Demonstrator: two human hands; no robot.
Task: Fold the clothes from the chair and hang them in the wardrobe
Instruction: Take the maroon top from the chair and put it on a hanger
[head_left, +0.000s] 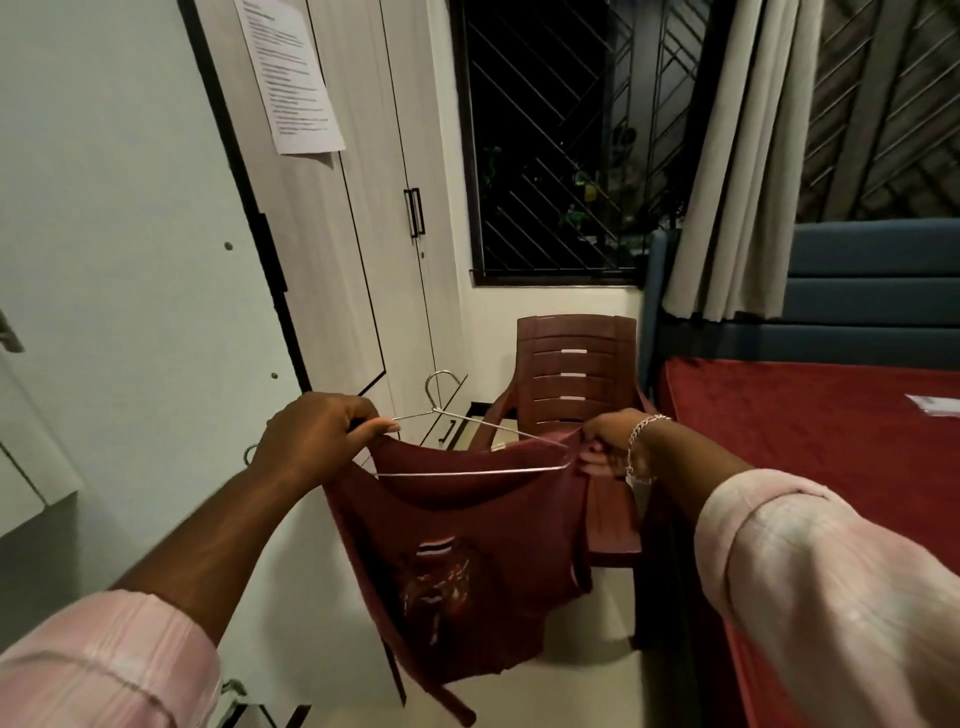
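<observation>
Left hand (311, 431): fingers curled, pinching the left end of a wire hanger (467, 441) together with the shirt's edge.
Right hand (613, 441): fingers curled, gripping the shirt's right shoulder at the hanger's right tip.
Shirt (457, 545): maroon with a printed front, hanging in mid-air from the hanger, lower hem loose above the floor.
Chair (576, 374): brown plastic, just behind the shirt, beside the bed (805, 441).
Wardrobe (374, 208): closed doors at left, behind the hanger's hook.
Open room: pale floor (587, 691) below the shirt.

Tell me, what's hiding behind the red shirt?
Behind the red shirt stands a brown plastic chair. Its backrest shows above the cloth; most of its seat and front legs are covered.
</observation>
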